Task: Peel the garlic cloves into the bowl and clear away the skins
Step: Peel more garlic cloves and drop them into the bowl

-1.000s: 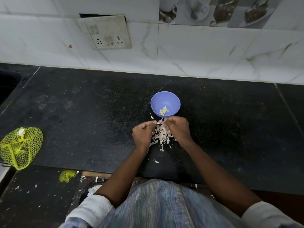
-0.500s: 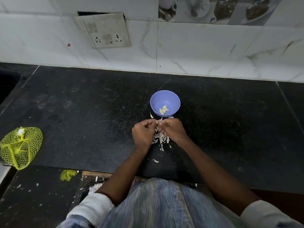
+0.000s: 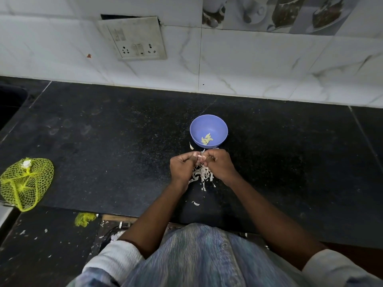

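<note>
White marble-look tiles and a worn socket plate (image 3: 135, 38) back a black stone desk (image 3: 103, 131), where a person peels garlic at the front edge. Both hands meet just short of a blue bowl (image 3: 209, 129): the left hand (image 3: 182, 167) and right hand (image 3: 219, 164) each have fingers curled in a narrow grip, pinching one small clove (image 3: 200, 156) between their fingertips; its long axis cannot be made out. A few peeled cloves (image 3: 206, 139) already lie in the bowl, which sits directly beyond the hands, slightly nearer the right one, so a finished clove would likely need only a short forward drop. Loose skins (image 3: 202, 175) are heaped on the desk beneath the hands, not yet cleared. A yellow net bag (image 3: 24, 183) lies well apart at far left.
</note>
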